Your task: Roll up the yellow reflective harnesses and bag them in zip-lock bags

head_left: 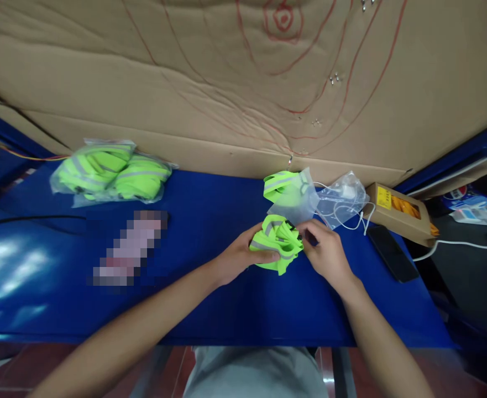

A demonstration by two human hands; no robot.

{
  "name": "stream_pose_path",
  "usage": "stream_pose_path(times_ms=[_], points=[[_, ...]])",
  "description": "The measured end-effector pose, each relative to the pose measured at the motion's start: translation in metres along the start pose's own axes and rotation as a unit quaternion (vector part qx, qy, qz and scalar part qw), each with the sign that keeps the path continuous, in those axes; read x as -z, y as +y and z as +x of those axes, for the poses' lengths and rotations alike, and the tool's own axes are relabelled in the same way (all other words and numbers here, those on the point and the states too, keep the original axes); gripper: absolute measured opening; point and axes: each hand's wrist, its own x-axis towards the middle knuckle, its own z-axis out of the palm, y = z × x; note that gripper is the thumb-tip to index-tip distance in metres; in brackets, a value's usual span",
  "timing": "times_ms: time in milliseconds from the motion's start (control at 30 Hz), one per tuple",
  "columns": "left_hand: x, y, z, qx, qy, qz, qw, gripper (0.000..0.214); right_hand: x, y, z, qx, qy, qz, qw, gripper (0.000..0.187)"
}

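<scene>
My left hand (241, 254) is closed around a bundled neon-yellow reflective strap (274, 240) with grey stripes, its thumb lying across the front. The bundle is held just above the blue table, with small black parts along its upper right side. Touching that side, my right hand (324, 249) has its fingers curled and pinched at the strap's edge; its fingertips are partly hidden. Behind the bundle lies a frosted plastic bag (301, 196) with another neon strap (278, 185) at its left side.
Two clear bags of neon straps (110, 171) lie at the back left. A pixelated object (131, 249) rests on the blue table (210, 309). On the right are a bag with a white cable (343, 199), a cardboard box (404, 213) and a black phone (392, 253). A cardboard wall (185, 83) stands behind.
</scene>
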Motion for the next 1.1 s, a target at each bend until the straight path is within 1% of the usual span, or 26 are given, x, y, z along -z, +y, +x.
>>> stream_pose_path(times_ms=[100, 133, 200, 267, 333, 400, 467, 533, 600, 667, 733, 800, 967, 1033, 1100], points=[[-0.001, 0.0, 0.0, 0.011, 0.002, 0.015, 1.0, 0.07, 0.0, 0.001, 0.001, -0.006, -0.01, 0.017, 1.0, 0.017], [-0.002, 0.0, 0.0, 0.009, 0.006, 0.016, 1.0, 0.073, 0.0, 0.002, 0.001, -0.019, 0.001, 0.038, 0.999, 0.014], [-0.002, 0.002, 0.002, 0.004, 0.02, 0.023, 1.0, 0.076, 0.0, 0.004, 0.002, -0.05, 0.049, 0.09, 0.993, 0.001], [-0.001, 0.003, 0.003, 0.005, 0.028, 0.049, 0.998, 0.073, -0.001, 0.004, 0.003, -0.065, 0.089, 0.123, 0.986, 0.01], [-0.001, 0.004, 0.003, 0.008, 0.018, 0.088, 0.996, 0.064, -0.003, 0.003, 0.002, -0.054, 0.088, 0.115, 0.988, 0.013], [-0.001, 0.004, 0.002, 0.004, 0.008, 0.119, 0.993, 0.056, -0.005, -0.001, 0.001, -0.032, 0.074, 0.08, 0.993, 0.01], [-0.002, 0.005, -0.001, -0.002, 0.016, 0.133, 0.991, 0.055, -0.007, -0.005, -0.002, -0.006, 0.074, 0.045, 0.996, 0.009], [-0.003, 0.007, -0.003, 0.001, 0.039, 0.121, 0.992, 0.063, -0.007, -0.009, -0.004, 0.027, 0.084, 0.022, 0.996, 0.007], [-0.004, 0.009, -0.005, 0.01, 0.05, 0.091, 0.995, 0.075, -0.006, -0.012, -0.005, 0.073, 0.075, 0.013, 0.994, 0.007], [-0.004, 0.01, -0.004, 0.021, 0.045, 0.06, 0.997, 0.079, -0.005, -0.013, -0.006, 0.128, 0.052, 0.0, 0.99, 0.019], [-0.003, 0.01, -0.003, 0.034, 0.04, 0.028, 0.998, 0.069, -0.006, -0.013, -0.007, 0.182, 0.041, -0.029, 0.982, 0.032], [-0.003, 0.009, -0.001, 0.04, 0.049, -0.012, 0.998, 0.058, -0.008, -0.01, -0.008, 0.224, 0.061, -0.062, 0.971, 0.042], [-0.008, 0.007, -0.001, 0.019, 0.097, -0.097, 0.99, 0.057, -0.015, -0.003, -0.009, 0.268, 0.114, -0.116, 0.949, 0.06], [-0.013, 0.008, -0.003, -0.001, 0.114, -0.104, 0.988, 0.055, -0.016, -0.002, -0.01, 0.286, 0.127, -0.136, 0.94, 0.064], [-0.019, 0.007, -0.005, -0.028, 0.136, -0.091, 0.986, 0.052, -0.017, -0.003, -0.012, 0.306, 0.135, -0.156, 0.929, 0.063]])
